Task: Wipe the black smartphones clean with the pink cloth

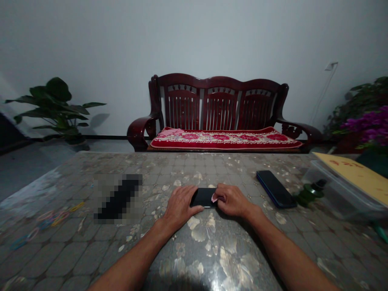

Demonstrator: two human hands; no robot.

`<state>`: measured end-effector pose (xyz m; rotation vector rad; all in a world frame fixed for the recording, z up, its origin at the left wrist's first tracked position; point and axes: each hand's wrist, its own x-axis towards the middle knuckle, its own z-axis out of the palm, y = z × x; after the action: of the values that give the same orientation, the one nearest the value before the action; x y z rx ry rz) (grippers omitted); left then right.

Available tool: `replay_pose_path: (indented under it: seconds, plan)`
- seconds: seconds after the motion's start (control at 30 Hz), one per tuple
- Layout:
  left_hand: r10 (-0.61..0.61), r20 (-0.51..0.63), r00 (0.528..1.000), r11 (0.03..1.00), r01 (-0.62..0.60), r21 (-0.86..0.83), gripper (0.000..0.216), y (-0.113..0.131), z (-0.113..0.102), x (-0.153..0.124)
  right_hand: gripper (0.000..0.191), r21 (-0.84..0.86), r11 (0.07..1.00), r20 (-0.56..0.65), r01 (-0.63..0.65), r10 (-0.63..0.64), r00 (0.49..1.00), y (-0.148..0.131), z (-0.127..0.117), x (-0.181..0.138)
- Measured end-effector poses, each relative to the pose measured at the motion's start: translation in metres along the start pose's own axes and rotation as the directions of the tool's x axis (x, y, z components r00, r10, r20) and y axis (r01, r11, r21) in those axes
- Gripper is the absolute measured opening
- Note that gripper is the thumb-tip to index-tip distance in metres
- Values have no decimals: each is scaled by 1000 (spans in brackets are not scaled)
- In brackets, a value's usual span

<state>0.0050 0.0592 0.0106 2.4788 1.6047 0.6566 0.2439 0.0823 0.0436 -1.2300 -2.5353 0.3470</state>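
A black phone lies flat and crosswise on the patterned table covering, its dark screen facing up. My left hand grips its left end, thumb along the near edge and fingers at the far side. Over the right end, my right hand is closed on a small pale pink cloth, pressed to the screen; most of the cloth is hidden in the fingers. To the right of that hand lies a second phone in a dark blue case.
A green bottle with a black top stands beside a clear plastic box bearing a yellow sheet. Leftward lie a blurred-out dark object and several coloured bands. Past the table stands a wooden bench.
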Motion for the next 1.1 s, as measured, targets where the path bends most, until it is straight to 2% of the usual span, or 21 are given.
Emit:
replay_pose_path:
  seconds: [0.2, 0.27, 0.37, 0.57, 0.7, 0.8, 0.87, 0.93, 1.1]
  plan:
    - [1, 10, 1000, 1000, -1, 0, 64, 2, -3, 1, 23, -96, 975, -90, -202, 193, 977, 13, -3, 2]
    - [-2, 8, 1000, 1000, 2, 0, 64, 3, -3, 1, 23, -115, 965, -124, -236, 222, 967, 14, -2, 2]
    - [3, 2, 1000, 1000, -3, -1, 63, 1, -1, 1, 25, -106, 974, -134, -201, 187, 973, 10, 3, 2]
    - [-7, 7, 1000, 1000, 7, 4, 62, 0, 0, 1, 30, -32, 999, -57, 26, -28, 998, -1, 8, 1]
    - [2, 2, 1000, 1000, -2, 7, 61, 1, -1, 0, 27, -58, 996, -46, -69, 66, 997, 1, 1, 1]
    - [7, 6, 1000, 1000, -7, 11, 62, 1, -2, 1, 25, -97, 974, -104, -203, 193, 976, 5, -2, 2]
    - [3, 9, 1000, 1000, -3, 10, 63, 1, -2, 1, 25, -106, 963, -137, -249, 234, 963, 6, -1, 3]
    - [-1, 3, 1000, 1000, 1, 5, 64, 2, -2, 1, 26, -101, 968, -135, -230, 216, 967, 3, 1, 3]
    - [-7, 4, 1000, 1000, 7, -3, 61, 3, -3, 1, 29, -58, 994, -35, -89, 87, 996, -8, 5, 2]
